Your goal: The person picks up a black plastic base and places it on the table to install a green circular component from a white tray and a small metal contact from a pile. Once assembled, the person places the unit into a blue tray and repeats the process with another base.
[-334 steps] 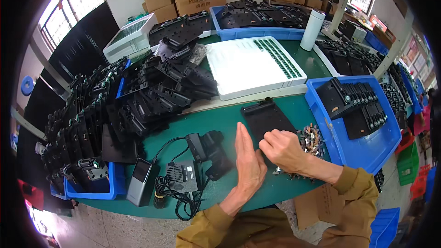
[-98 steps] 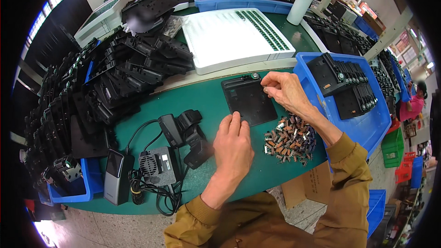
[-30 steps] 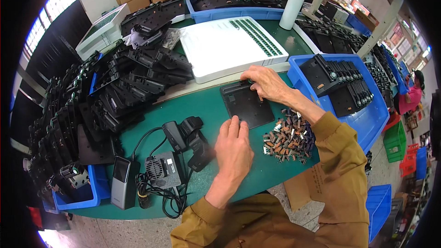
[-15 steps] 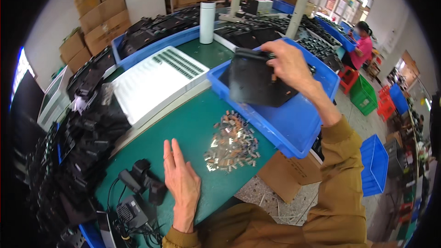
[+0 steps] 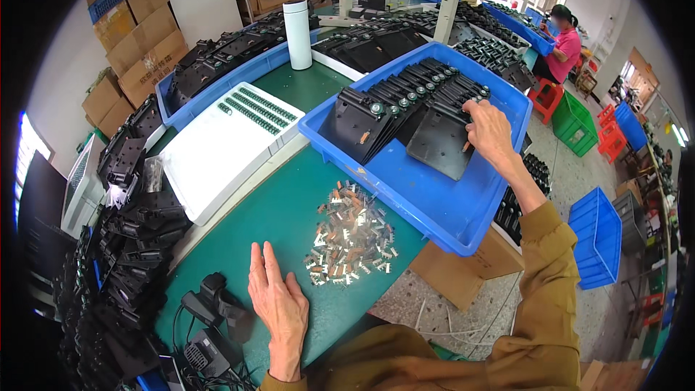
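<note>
My right hand (image 5: pixel 490 129) is over the large blue tray (image 5: pixel 427 213), its fingers curled on the upper right end of a flat black plate (image 5: pixel 439 146) with a rod-like edge. That plate lies against a row of similar black plates (image 5: pixel 362 127) inside the tray. My left hand (image 5: pixel 277 295) rests on the green tabletop with its fingers stretched out, holding nothing. Between my hands and nearer the left one lies a loose heap of small metal and brown parts (image 5: pixel 350 235).
A white tray (image 5: pixel 206 166) with rows of small dark springs stands left of the blue tray, near a white bottle (image 5: pixel 297 35). Black adapters with cables (image 5: pixel 213 344) lie by my left hand. Black parts (image 5: pixel 145 239) pile up at the left. A person in pink (image 5: pixel 565 51) sits far right.
My right hand has lowered the black plate from above the blue tray into it, beside the others. The view has shifted slightly; my left hand stays on the table.
</note>
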Demonstrator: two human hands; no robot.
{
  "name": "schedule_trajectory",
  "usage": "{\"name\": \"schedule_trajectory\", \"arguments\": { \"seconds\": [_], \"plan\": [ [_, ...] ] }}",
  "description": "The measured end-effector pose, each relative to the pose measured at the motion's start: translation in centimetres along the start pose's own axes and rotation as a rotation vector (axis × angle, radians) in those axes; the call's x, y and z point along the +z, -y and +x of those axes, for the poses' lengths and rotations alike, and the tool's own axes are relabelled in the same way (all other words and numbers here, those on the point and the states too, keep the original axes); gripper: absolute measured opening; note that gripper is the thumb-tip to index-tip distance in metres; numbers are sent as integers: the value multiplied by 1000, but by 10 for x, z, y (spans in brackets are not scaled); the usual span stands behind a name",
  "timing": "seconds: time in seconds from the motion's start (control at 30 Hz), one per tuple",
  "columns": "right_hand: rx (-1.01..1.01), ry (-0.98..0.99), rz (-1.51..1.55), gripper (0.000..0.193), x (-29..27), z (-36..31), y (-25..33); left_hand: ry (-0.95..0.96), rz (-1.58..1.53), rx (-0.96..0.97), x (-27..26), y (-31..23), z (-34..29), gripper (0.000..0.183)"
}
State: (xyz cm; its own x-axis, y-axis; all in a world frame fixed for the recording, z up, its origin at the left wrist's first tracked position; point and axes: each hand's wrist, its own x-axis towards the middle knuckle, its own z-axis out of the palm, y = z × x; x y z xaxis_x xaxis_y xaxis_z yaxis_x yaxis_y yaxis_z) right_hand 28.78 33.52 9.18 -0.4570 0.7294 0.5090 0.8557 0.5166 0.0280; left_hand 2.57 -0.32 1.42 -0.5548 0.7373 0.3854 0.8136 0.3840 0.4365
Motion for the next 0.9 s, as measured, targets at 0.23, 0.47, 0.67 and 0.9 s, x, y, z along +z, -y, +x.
{"name": "schedule_trajectory", "arguments": {
  "seconds": [0.23,0.47,0.67,0.9],
  "plan": [
    [10,-16,-7,25,24,3,13,-9,-6,23,-1,2,0,66],
    [30,-56,-15,20,38,8,14,4,-25,23,-1,0,1,65],
    [39,-78,3,16,40,15,17,24,-32,5,-3,-2,1,63],
    [43,-86,19,19,28,14,16,28,-40,11,-3,-1,0,63]
  ]
}}
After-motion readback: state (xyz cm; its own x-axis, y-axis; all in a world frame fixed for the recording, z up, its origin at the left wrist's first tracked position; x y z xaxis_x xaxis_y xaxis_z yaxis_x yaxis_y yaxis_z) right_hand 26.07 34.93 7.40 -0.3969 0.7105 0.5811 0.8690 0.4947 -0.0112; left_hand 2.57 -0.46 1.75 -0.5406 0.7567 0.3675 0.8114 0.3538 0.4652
